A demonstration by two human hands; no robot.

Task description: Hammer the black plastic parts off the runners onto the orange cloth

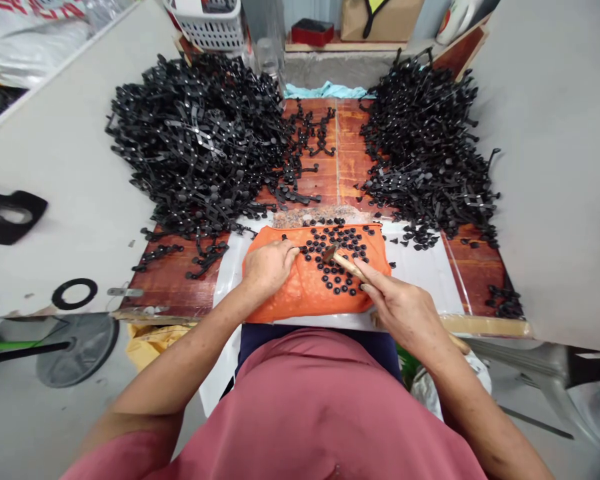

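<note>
My right hand (405, 310) is wrapped round the wooden handle of a hammer (349, 265), its small metal head down among black round pieces. My left hand (270, 268) rests on an orange cloth (290, 297), thumb and forefinger pinched together at a small black piece (303, 249), partly hidden by the fingertips. Right of that hand, several black round pieces (337, 280) with raised centres lie spread over the cloth. Beneath the cloth is a white sheet (420, 280) on the wooden bench.
A large heap of black jointed plastic parts (200, 140) stands at the left, with a smaller heap (425, 147) at the right. Grey panels flank the reddish wooden bench top (350, 153). A white basket (207, 27) and a red box (313, 32) are at the back.
</note>
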